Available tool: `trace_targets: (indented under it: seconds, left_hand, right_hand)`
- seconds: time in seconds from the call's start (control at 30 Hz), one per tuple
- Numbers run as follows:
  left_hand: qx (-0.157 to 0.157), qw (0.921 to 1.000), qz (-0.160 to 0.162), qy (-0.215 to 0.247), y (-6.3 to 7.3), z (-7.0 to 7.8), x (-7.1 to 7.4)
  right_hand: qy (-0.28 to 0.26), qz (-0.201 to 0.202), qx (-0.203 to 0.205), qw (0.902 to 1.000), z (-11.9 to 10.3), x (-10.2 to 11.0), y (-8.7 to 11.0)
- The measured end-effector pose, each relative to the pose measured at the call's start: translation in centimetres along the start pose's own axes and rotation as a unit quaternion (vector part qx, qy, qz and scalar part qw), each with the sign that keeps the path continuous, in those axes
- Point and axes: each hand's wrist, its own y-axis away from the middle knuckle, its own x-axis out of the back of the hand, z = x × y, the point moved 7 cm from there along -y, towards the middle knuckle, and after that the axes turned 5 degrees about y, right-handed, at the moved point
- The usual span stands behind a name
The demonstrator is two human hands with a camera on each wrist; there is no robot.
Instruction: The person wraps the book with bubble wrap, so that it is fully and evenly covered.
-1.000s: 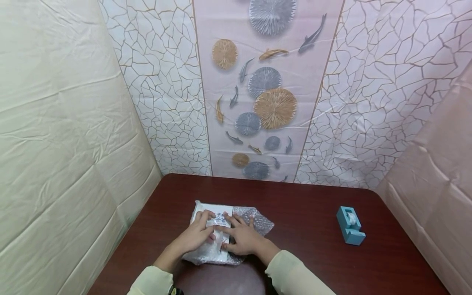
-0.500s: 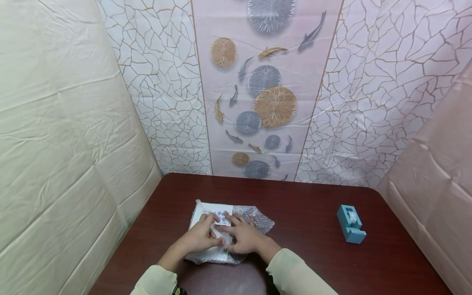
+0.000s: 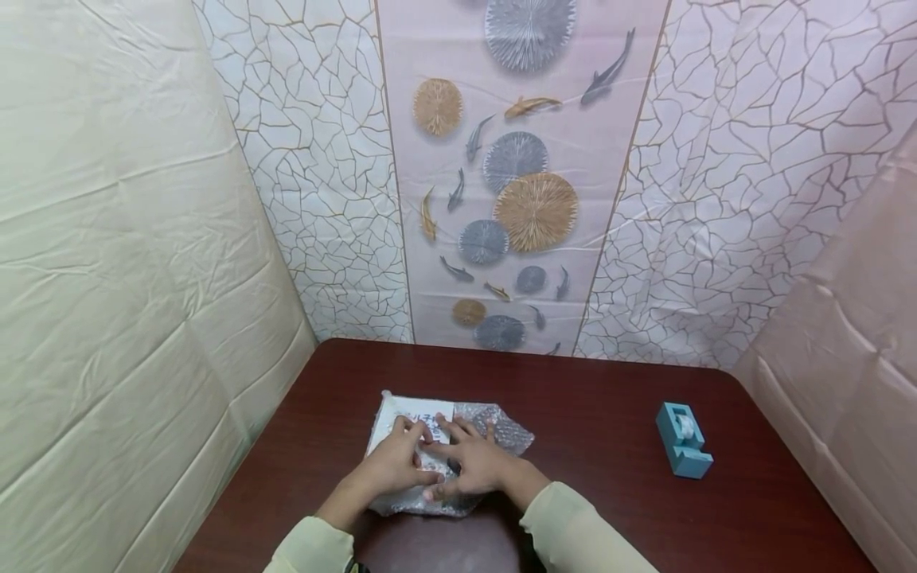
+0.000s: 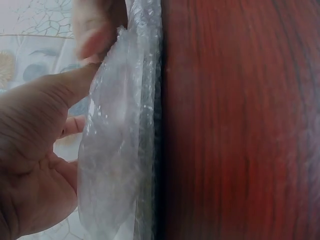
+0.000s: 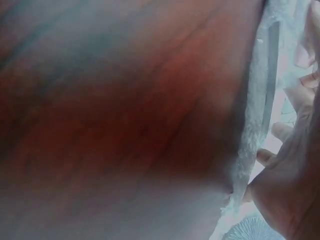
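A flat white book or box with dark printed characters [image 3: 430, 407] lies on the table, partly wrapped in clear bubble wrap [image 3: 514, 431]. My left hand [image 3: 390, 465] rests on its left half, fingers bent and thumb reaching toward the other hand. The right hand [image 3: 478, 464] presses on the right side with its fingers spread. In the left wrist view the left thumb [image 4: 75, 82] touches a bulging layer of bubble wrap [image 4: 112, 150] along the near edge. Fingers of the right hand [image 5: 285, 185] lie on the wrapped edge in the right wrist view.
A blue tape dispenser [image 3: 682, 442] with a roll of clear tape stands at the right of the dark red wooden table [image 3: 587, 414]. Pale cloth [image 3: 143, 278] hangs at both sides, and a patterned curtain [image 3: 344, 159] hangs behind the table.
My left hand has slid slightly right and nearer, its thumb now stretched toward the right hand. More printed characters show. The right hand stays spread in nearly the same place.
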Motion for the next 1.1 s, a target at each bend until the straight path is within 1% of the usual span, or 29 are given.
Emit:
trace_targets:
  seconds: [0.03,0.1,0.17,0.23,0.27,0.37,0.47,0.73,0.9,1.0,1.1]
  left_hand:
    - [-0.009,0.9999,0.004,-0.008,-0.2,-0.4,-0.3]
    - [-0.024,0.9996,0.01,-0.014,-0.3,-0.6,-0.4]
    - [-0.025,0.9993,0.014,-0.024,-0.2,-0.4,-0.4]
    - [-0.002,0.9995,0.005,-0.03,0.2,1.1,0.3]
    - [0.009,0.9996,0.001,-0.026,0.3,1.6,0.5]
    - [0.03,0.9991,-0.005,-0.028,0.4,1.9,0.5]
    - [0.033,0.999,-0.011,-0.027,0.4,2.0,0.6]
    - [0.028,0.9991,-0.026,-0.02,0.4,2.2,0.8]
    - [0.027,0.9989,-0.038,-0.004,0.8,2.2,1.0]
    - [0.018,0.9984,-0.051,0.012,1.2,2.3,1.1]
    - [0.002,0.9972,-0.069,0.029,1.5,2.2,1.3]
  right_hand:
    - [-0.004,-0.001,-0.001,1.0,0.0,0.0,0.0]
    - [-0.013,-0.003,-0.002,0.9999,0.0,0.1,0.0]
    - [-0.019,0.0,0.004,0.9998,0.0,0.2,0.1]
    - [-0.023,0.002,0.015,0.9996,0.0,0.2,0.2]
    - [-0.024,0.003,0.019,0.9995,0.0,0.3,0.2]
    - [-0.022,0.004,0.03,0.9993,0.0,0.4,0.3]
    - [-0.019,0.001,0.031,0.9993,0.1,0.4,0.4]
    - [-0.016,0.004,0.022,0.9996,0.4,0.2,0.2]
    - [-0.01,0.001,0.027,0.9996,0.3,0.1,0.2]
    - [-0.008,-0.001,0.027,0.9996,0.3,0.0,0.3]
    - [-0.008,0.001,0.023,0.9997,0.3,-0.1,0.3]
